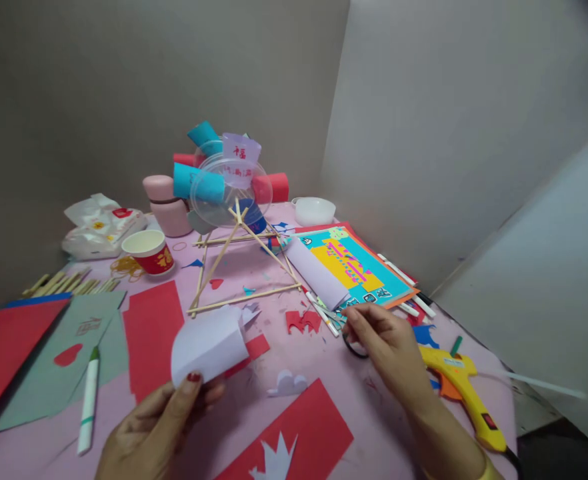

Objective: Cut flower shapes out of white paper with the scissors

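Note:
My left hand (167,420) pinches a curved sheet of pale lavender paper (209,347) between thumb and fingers, above the near part of the table. My right hand (387,343) has its fingers closed at a pair of scissors with a black handle loop (355,348); the blades point away, toward the colourful sheet, and are partly hidden. Beyond the hands stands a wooden-stick frame (219,257) bearing a wheel of clear plastic discs (231,193) with blue, red and lavender paper cups around it. A red sheet (294,427) with a jagged lavender cut-out lies between the hands.
A yellow glue gun (467,387) lies right of my right hand. At the left are a green marker (89,400), red and grey-green sheets, a paper cup (150,253) and wooden sticks. A pink flask (167,207) and a white bowl (314,211) stand at the back, near the walls.

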